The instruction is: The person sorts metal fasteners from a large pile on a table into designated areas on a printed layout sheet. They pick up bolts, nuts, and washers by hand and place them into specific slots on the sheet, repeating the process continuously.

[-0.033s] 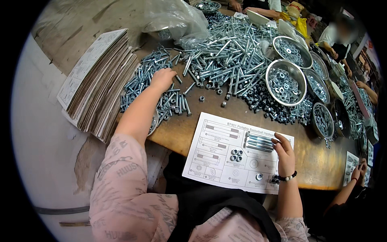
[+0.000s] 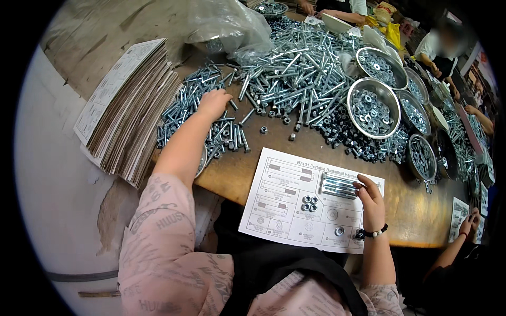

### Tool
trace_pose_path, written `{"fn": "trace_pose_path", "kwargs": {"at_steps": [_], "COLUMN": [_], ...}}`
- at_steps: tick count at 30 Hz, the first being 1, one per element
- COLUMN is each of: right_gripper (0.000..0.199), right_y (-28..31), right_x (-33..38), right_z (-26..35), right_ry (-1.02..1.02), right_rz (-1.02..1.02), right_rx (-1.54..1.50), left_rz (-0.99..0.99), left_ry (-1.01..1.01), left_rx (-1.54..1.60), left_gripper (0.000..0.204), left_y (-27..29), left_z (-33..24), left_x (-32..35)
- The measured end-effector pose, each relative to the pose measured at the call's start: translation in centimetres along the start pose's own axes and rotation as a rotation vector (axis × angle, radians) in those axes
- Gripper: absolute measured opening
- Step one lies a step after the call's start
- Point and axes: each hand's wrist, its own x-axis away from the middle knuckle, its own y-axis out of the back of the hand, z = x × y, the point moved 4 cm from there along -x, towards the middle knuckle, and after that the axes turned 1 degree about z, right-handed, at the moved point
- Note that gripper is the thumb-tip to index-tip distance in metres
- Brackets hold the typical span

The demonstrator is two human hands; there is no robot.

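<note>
My left hand [image 2: 215,104] reaches into a heap of short bolts [image 2: 197,95] at the left of the table. Its fingers are bent down and closed, and their tips are partly hidden; what they hold cannot be made out. My right hand [image 2: 373,203], with a beaded bracelet [image 2: 376,231], lies at the right side of a printed sheet [image 2: 279,224]. Its fingers are loosely curved and apart, the tips at the ends of several long bolts [image 2: 338,185] laid side by side. Several nuts [image 2: 309,203] are grouped mid-sheet, a washer [image 2: 339,230] lies lower, and small dark nuts [image 2: 360,235] sit beside my right wrist.
A tall stack of printed cards [image 2: 132,100] stands at the left. Beyond the sheet are a large pile of long bolts [image 2: 300,68], dark nuts [image 2: 342,134] and a steel bowl of washers [image 2: 350,113]. A clear plastic bag [image 2: 232,26] lies behind. Other people's hands [image 2: 469,224] work at the right.
My left hand has shifted very slightly to the right over the short bolts. My right hand and the pieces on the sheet look nearly the same.
</note>
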Motion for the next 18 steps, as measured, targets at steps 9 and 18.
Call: {"fn": "trace_pose_path", "kwargs": {"at_steps": [9,18], "right_gripper": [0.033,0.031], "right_y": [-1.7,-4.9], "right_x": [0.3,-0.7], "right_z": [1.2,2.0], "right_ry": [0.006,0.024], "right_rz": [0.065,0.152], "right_rx": [-0.049,-0.056], "left_rz": [-0.057,0.351], "left_ry": [-0.139,0.158], "left_rx": [-0.167,0.154], "left_gripper": [0.013,0.030], "left_y": [-1.7,-0.6], "left_z": [-1.3,-5.9], "left_x": [-1.8,-0.1]}}
